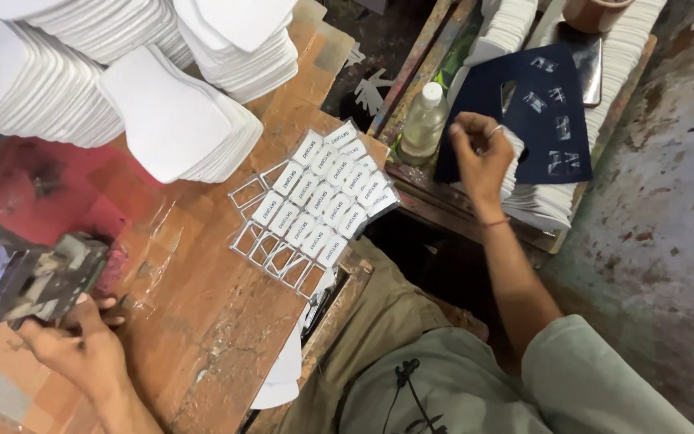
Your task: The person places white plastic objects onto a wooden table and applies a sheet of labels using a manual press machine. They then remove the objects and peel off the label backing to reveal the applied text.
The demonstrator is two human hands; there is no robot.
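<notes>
Close below the camera, the left hand [82, 345] grips a grimy metal press [54, 277] on the tabletop [202, 321], steadying it, while the right hand [482, 157] pinches a navy fabric piece [540, 112] off its stack beyond the label sheet [323, 193].

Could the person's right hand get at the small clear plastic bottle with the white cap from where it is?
Probably yes. The right hand is raised at the dark blue fabric piece, just beside the clear plastic bottle, and nothing stands between them; its fingers look pinched, so they would have to open first.
</notes>
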